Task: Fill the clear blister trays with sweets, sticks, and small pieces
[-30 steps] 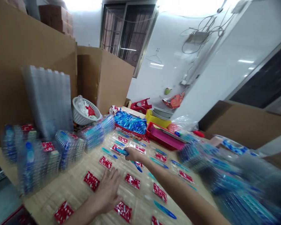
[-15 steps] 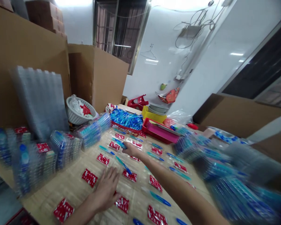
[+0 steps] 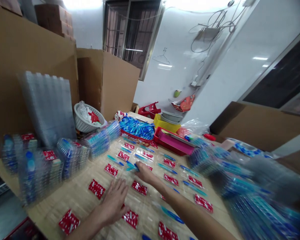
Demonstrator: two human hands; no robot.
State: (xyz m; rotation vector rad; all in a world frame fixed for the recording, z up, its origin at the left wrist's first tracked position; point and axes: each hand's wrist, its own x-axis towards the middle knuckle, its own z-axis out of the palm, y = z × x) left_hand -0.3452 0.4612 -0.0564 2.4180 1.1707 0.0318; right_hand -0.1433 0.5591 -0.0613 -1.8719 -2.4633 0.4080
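Blue toothbrushes (image 3: 130, 165) sit bunched in my right hand (image 3: 143, 172), fingers closed round their handles, near table centre. My left hand (image 3: 114, 202), at 7 o'clock from the right, lies flat with fingers spread on clear blister trays (image 3: 150, 200) bearing red cards (image 3: 139, 187). At 12 o'clock I see a red bin (image 3: 136, 137) heaped with toothbrushes; at 10 o'clock, stacked packs (image 3: 72, 156).

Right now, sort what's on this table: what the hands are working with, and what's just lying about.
In hand:
left hand flat on the clear blister trays
right hand holding blue pens
red packets in the trays

Lying about:
white basket
pile of blue pens
pink tray
yellow tub
stacked filled packs
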